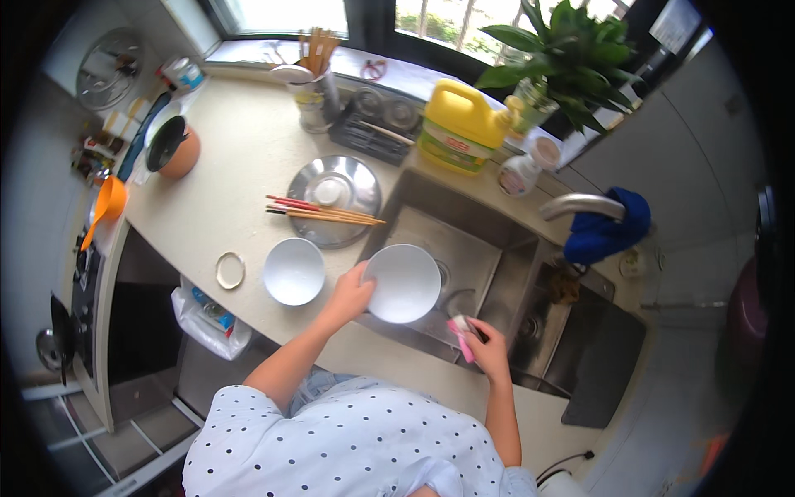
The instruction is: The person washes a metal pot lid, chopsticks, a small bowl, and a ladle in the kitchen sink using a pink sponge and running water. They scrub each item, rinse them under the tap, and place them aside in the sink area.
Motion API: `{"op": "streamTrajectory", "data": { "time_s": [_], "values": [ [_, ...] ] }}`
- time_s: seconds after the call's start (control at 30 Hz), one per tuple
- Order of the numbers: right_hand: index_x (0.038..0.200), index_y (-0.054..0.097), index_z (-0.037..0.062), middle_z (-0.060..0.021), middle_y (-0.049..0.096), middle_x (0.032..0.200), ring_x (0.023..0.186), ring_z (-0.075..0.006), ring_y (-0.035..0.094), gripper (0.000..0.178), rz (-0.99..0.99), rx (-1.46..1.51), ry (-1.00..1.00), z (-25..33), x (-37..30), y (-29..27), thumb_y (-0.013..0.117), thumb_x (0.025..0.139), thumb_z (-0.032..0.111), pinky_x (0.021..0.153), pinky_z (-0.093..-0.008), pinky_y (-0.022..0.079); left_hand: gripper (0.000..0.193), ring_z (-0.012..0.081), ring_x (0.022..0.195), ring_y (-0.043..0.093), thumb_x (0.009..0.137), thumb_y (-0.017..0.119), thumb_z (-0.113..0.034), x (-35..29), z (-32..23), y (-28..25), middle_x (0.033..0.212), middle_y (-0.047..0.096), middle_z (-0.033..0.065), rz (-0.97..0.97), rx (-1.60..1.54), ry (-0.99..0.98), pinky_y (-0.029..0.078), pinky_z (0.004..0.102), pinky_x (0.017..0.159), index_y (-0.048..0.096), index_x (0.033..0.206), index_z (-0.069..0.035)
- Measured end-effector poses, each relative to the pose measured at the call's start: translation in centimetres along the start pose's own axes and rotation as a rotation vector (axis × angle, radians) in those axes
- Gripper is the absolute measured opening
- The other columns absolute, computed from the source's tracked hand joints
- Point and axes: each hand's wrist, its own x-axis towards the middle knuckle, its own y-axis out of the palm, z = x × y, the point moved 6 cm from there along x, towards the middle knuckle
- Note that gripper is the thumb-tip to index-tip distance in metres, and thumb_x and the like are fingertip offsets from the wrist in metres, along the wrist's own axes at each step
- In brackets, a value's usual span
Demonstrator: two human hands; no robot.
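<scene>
While left fingers (363,287) clasp bowl (404,283), right hand (487,352) bends inward.

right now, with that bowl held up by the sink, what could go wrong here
The left hand grips the white bowl at one side only, so it might slip and knock against the sink. The chopsticks lie across the metal lid, tips near the sink's edge, so a bump could roll them in. The other bowl stands close by that hand and might get knocked.
</scene>
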Motion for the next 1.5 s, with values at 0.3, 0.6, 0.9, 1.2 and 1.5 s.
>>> {"op": "streamTrajectory", "data": {
  "time_s": [0.3, 0.6, 0.9, 1.2, 1.5],
  "values": [
    [0.108, 0.056, -0.0036, -0.0056, 0.060, 0.095, 0.084, -0.0109, 0.055, 0.032, -0.032, 0.257, 0.105, -0.7, -1.6, 0.1, 0.061, 0.077, 0.001, 0.075, -0.0224, 0.044, 0.011, 0.0141, 0.063, 0.054, 0.072, 0.056, -0.005, -6.1, -0.5, -16.2, 0.070, 0.054, 0.0084, -0.459, 0.285, -0.152, 0.045, 0.0277, 0.057, 0.048, 0.078, 0.000],
    [0.108, 0.055, -0.0034, -0.0063, 0.060, 0.098, 0.087, -0.0113, 0.056, 0.032, 0.015, 0.235, 0.079, 0.8, -2.5, 1.0, 0.060, 0.078, 0.002, 0.078, -0.0227, 0.044, 0.015, 0.0211, 0.055, 0.059, 0.070, 0.059, -0.005, -5.0, 4.6, -17.9, 0.065, 0.056, 0.0132, -0.489, 0.220, -0.276, 0.048, 0.0331, 0.047, 0.048, 0.077, 0.003],
    [0.112, 0.052, -0.0046, -0.0068, 0.058, 0.102, 0.091, -0.0117, 0.055, 0.035, -0.037, 0.318, 0.101, -1.1, -3.8, 1.1, 0.061, 0.080, 0.006, 0.080, -0.0235, 0.043, 0.018, 0.0242, 0.070, 0.055, 0.065, 0.059, 0.005, -8.0, -4.9, -6.7, 0.074, 0.054, 0.0109, -0.206, 0.546, 0.536, 0.044, 0.0321, 0.062, 0.053, 0.080, -0.003],
    [0.117, 0.047, -0.0036, -0.0066, 0.057, 0.104, 0.093, -0.0107, 0.054, 0.038, -0.092, 0.533, 0.146, -2.8, -4.4, 1.3, 0.057, 0.083, 0.008, 0.080, -0.0233, 0.042, 0.030, 0.0312, 0.071, 0.061, 0.071, 0.061, -0.020, 2.0, 10.5, 7.8, 0.076, 0.062, 0.0166, 0.853, 1.136, -0.028, 0.047, 0.0377, 0.064, 0.061, 0.092, 0.001],
    [0.105, 0.060, 0.0012, -0.0138, 0.055, 0.111, 0.097, -0.0225, 0.055, 0.030, -0.361, -0.063, -0.256, -2.4, -1.4, 3.1, 0.062, 0.080, 0.017, 0.083, -0.0290, 0.044, 0.012, 0.0125, 0.051, 0.052, 0.090, 0.048, -0.015, -3.2, 6.3, 11.1, 0.069, 0.055, 0.0063, 1.004, -0.436, -1.143, 0.044, 0.0254, 0.045, 0.046, 0.090, -0.003]
  ]
}}
